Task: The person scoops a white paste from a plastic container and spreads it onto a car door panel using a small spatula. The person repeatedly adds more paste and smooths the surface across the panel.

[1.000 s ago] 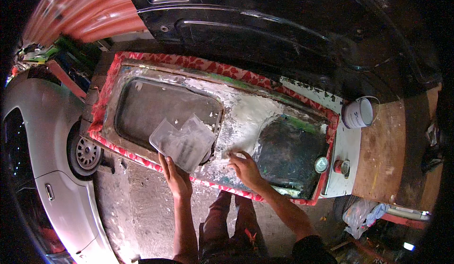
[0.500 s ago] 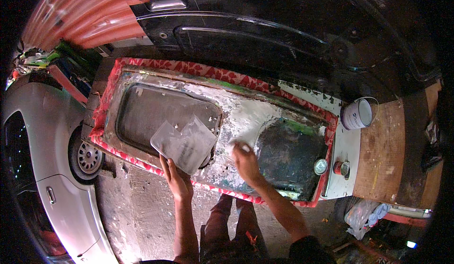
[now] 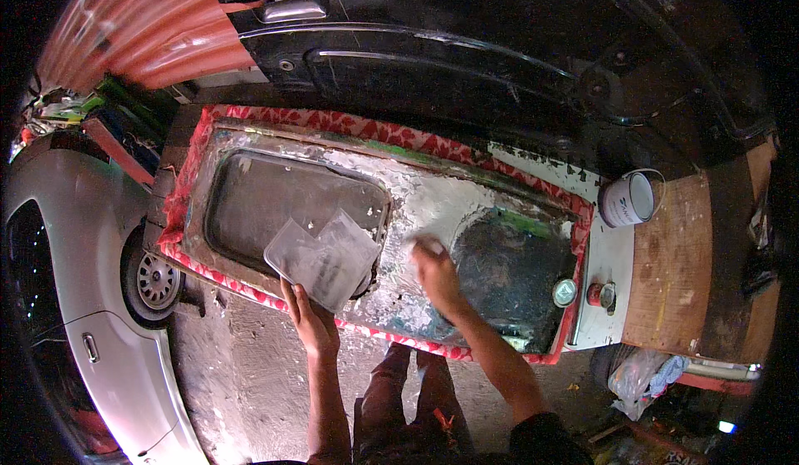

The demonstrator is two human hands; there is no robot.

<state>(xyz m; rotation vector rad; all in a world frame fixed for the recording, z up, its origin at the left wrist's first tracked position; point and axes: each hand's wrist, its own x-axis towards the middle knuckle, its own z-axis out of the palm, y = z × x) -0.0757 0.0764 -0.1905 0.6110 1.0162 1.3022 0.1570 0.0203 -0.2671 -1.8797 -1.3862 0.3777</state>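
Our left hand (image 3: 314, 322) gripped the clear plastic (image 3: 320, 261) by its near edge, over the panel (image 3: 312, 207) and left of its white patch (image 3: 433, 203). Our right hand (image 3: 434, 267) was at that patch, its fingers bent in, but blur hid whether they held anything; we could not tell. The panel lay mid-scene on a red patterned cloth (image 3: 366, 129). We had a bucket (image 3: 624, 202) to the far right and a car (image 3: 116, 365) to the left.
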